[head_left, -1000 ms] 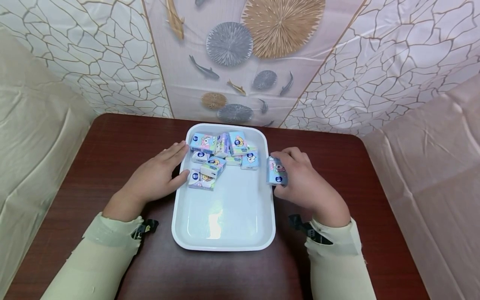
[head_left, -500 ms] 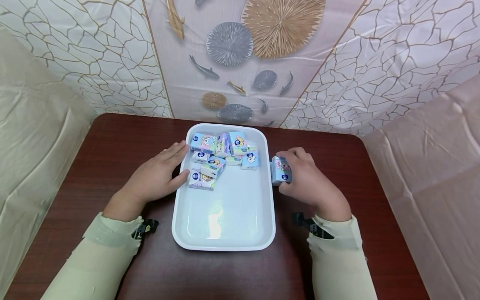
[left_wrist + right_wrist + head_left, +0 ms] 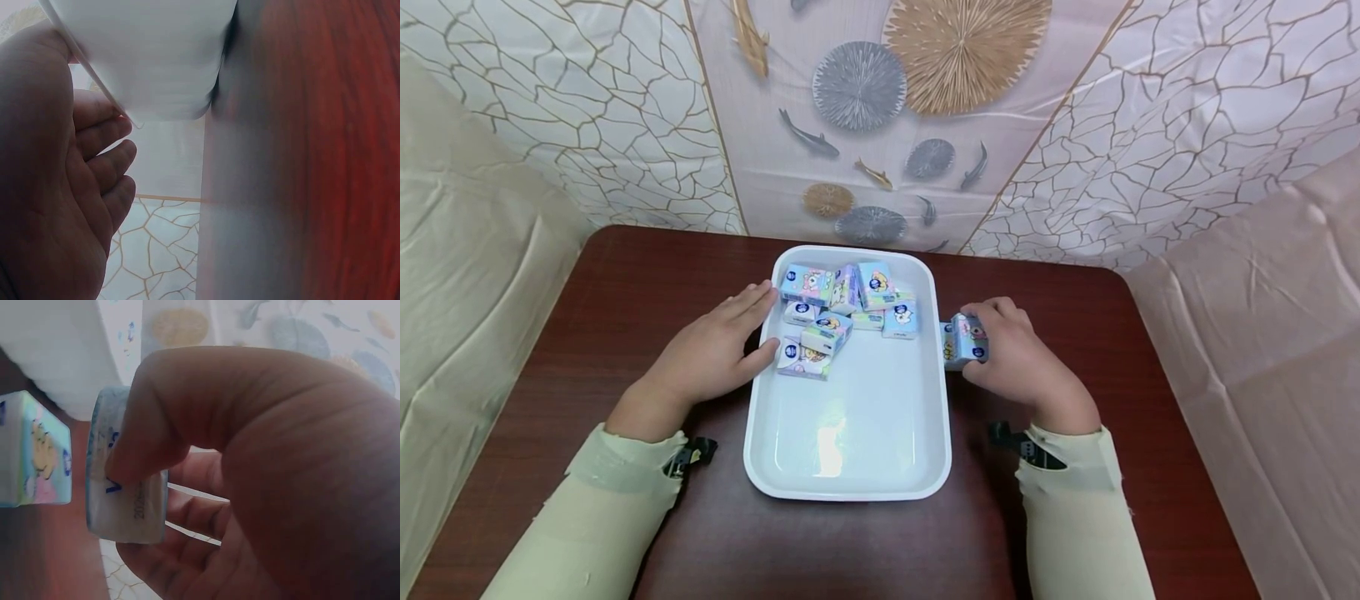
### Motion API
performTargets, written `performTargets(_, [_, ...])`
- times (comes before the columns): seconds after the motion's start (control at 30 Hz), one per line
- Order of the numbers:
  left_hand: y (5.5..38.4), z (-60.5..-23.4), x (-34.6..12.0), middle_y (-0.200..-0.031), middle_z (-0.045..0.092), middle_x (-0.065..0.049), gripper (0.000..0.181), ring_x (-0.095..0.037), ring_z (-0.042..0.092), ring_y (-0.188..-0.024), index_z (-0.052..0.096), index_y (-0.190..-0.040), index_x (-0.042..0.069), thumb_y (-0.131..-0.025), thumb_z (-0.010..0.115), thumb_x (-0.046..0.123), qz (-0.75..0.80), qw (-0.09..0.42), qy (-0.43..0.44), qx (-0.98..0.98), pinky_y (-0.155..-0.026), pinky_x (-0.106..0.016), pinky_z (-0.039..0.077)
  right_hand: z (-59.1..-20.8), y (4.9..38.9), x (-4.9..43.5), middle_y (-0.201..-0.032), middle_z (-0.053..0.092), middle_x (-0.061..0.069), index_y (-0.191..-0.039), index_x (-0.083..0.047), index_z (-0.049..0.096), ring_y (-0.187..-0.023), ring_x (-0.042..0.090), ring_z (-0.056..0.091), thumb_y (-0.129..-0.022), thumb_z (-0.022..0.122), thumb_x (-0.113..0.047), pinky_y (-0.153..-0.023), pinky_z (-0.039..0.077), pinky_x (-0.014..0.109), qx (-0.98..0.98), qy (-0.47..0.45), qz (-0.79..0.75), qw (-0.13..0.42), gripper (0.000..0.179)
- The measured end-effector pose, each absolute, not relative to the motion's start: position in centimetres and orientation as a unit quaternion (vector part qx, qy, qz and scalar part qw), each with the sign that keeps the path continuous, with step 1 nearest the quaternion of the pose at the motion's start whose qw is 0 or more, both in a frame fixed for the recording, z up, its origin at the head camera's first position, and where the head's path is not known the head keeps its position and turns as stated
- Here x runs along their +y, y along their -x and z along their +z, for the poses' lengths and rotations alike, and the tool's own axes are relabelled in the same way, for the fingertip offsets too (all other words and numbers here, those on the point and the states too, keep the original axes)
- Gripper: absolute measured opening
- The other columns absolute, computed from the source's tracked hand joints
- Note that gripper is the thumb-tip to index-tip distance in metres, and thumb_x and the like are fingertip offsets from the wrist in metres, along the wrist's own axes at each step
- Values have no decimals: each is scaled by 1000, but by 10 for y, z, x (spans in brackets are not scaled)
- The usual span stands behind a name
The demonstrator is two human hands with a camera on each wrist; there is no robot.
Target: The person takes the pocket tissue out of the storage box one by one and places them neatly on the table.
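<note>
My right hand (image 3: 1018, 362) pinches a small blue pocket tissue pack (image 3: 972, 337) just right of the white tray (image 3: 847, 492). In the right wrist view, the thumb presses one narrow end of that held pack (image 3: 122, 519) and the other fingers curl behind it. A second tissue pack (image 3: 49, 453) stands on the table between the tray and the held one, partly hidden by the tray rim in the head view. My left hand (image 3: 707, 354) has its fingers extended, fingertips and thumb at the tray's left rim; the left wrist view shows the bare palm.
Several tissue packs (image 3: 826, 333) lie piled at the far end of the tray, blue and purple with cartoon prints. The dark red-brown table (image 3: 647, 275) ends at a patterned cloth backdrop (image 3: 647, 125). Beige cloth (image 3: 1247, 333) hangs along both sides.
My right hand has moved slightly right with its tissue pack, away from the tray rim. The second pack beside the tray has come into view. The left hand keeps its place.
</note>
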State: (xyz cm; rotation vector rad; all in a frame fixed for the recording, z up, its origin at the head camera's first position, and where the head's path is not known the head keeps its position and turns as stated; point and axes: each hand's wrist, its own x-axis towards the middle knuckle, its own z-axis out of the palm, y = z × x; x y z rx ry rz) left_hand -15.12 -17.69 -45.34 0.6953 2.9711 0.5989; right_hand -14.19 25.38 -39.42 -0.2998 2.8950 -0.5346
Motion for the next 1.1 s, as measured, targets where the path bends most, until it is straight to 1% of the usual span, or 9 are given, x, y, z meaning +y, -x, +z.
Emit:
performTargets(0.2, [152, -454, -177, -176, 21, -3, 80, -30, 23, -163, 24, -168, 16, -105, 50, 57, 193, 17, -223, 955, -129, -53, 27, -402, 146, 260, -149, 41, 18, -152, -8, 48, -126, 36, 41, -83, 78, -16, -93, 57, 52, 974, 97, -180, 94, 75])
performTargets(0.33, [152, -455, -177, -176, 21, -3, 79, -29, 23, -163, 24, -168, 16, -105, 52, 55, 193, 18, -223, 955, -130, -52, 27, -409, 148, 266, -149, 41, 18, -151, -8, 49, -126, 37, 40, -84, 77, -18, -95, 55, 54, 975, 93, -181, 93, 74])
performTargets(0.6, [152, -455, -177, -176, 21, -3, 79, -29, 23, -163, 25, -168, 15, -105, 53, 54, 195, 15, -224, 955, -129, -53, 27, -422, 153, 274, -148, 42, 17, -151, -9, 49, -125, 36, 41, -84, 77, -21, -96, 54, 55, 976, 74, -179, 101, 73])
performTargets(0.9, [152, -455, -177, -176, 21, -3, 79, -29, 23, -163, 25, -168, 15, -104, 55, 52, 195, 17, -223, 955, -129, -53, 27, -426, 154, 280, -150, 40, 20, -152, -9, 48, -127, 38, 39, -85, 76, -20, -99, 52, 58, 976, 64, -176, 114, 73])
performTargets(1.1, [153, -455, -177, -176, 21, -3, 80, -29, 23, -163, 24, -168, 15, -105, 51, 55, 191, 17, -224, 956, -129, -53, 27, -429, 155, 284, -150, 40, 20, -151, -8, 48, -126, 38, 40, -85, 77, -20, -98, 52, 57, 976, 60, -176, 115, 73])
